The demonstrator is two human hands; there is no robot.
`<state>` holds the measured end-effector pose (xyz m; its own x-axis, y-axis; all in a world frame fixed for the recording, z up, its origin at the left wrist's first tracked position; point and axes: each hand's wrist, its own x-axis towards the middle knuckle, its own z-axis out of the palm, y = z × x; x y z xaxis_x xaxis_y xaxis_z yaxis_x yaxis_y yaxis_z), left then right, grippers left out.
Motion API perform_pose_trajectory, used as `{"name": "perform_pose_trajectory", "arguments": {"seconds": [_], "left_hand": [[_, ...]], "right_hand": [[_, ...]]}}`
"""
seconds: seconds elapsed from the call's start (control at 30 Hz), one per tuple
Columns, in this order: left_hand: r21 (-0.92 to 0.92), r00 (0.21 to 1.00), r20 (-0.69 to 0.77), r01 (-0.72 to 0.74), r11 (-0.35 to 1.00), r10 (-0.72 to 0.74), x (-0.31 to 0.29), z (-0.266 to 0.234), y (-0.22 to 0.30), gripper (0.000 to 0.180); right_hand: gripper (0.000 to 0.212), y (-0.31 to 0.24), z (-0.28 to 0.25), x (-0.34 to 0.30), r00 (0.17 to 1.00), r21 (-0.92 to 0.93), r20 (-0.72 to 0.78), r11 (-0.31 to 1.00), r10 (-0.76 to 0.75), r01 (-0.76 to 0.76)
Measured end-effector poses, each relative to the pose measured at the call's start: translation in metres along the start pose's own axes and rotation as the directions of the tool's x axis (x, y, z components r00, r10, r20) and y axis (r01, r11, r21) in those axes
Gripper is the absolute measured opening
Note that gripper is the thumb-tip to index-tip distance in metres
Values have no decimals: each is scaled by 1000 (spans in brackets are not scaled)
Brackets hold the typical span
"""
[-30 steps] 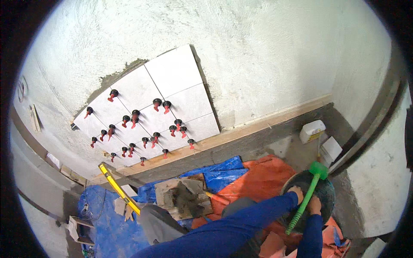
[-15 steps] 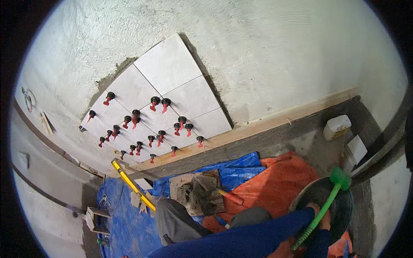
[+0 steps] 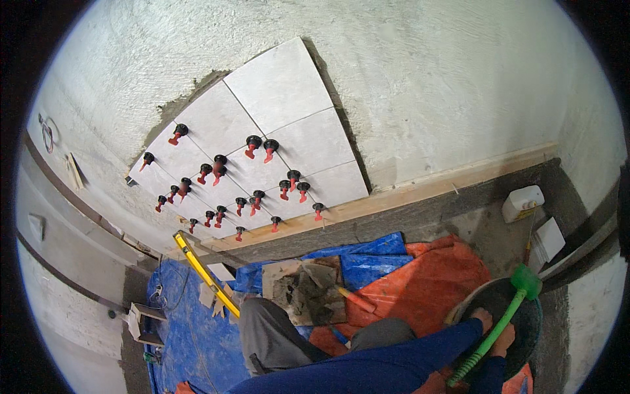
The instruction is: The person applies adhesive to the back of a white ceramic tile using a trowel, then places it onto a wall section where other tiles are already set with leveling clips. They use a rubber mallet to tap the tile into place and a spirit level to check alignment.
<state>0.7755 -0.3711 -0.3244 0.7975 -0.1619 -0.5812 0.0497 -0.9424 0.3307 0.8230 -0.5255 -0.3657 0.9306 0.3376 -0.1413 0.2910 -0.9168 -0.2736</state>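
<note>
Both hands are at the dark round bucket (image 3: pixel 535 351) on the right, in blue sleeves. My left hand (image 3: pixel 482 319) is closed above the bucket's opening. Beside it, my right hand (image 3: pixel 504 339) is closed too, lower and further right. Whatever they grip, if anything, is hidden. A green mallet (image 3: pixel 508 315) passes in front of both hands, its head at the bucket's far side and its ribbed handle slanting down to the left; what supports it does not show. Pale tiles (image 3: pixel 279 82) cover part of the wall, several bearing red-and-black levelling clips (image 3: pixel 252 146).
A wooden batten (image 3: pixel 420 186) runs under the tiles. On the blue tarp (image 3: pixel 190 328) rests a yellow spirit level (image 3: pixel 207 274). Grey mortar lies on a board (image 3: pixel 335 269), near an orange-handled tool (image 3: pixel 357 301). An orange tarp (image 3: pixel 420 282) and a white jug (image 3: pixel 522 202) are to the right.
My view has shifted, so the wall tiles now sit further right and higher. Both hands remain at the bucket and show more clearly, with the green mallet still crossing in front.
</note>
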Motion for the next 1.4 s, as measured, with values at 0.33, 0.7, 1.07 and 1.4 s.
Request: {"name": "perform_pose_trajectory", "arguments": {"seconds": [0.33,0.7,1.07,1.4], "left_hand": [[143,996,-86,17,990,-4,5,2,10,45],[-160,561,-809,79,984,-176,-236,-146,-47,17],[-964,-258,-263,106,243,-930,-636,187,-305,36],[-988,-560,95,46,-145,-823,-677,456,-341,90]], "right_hand": [[32,-18,-12,-3,997,27,14,997,71,-71],[33,-47,-70,-15,997,107,-52,993,51,-46],[36,-13,-132,-136,732,7,-676,992,-87,124],[37,-246,-268,-167,502,-26,-834,926,-228,377]]}}
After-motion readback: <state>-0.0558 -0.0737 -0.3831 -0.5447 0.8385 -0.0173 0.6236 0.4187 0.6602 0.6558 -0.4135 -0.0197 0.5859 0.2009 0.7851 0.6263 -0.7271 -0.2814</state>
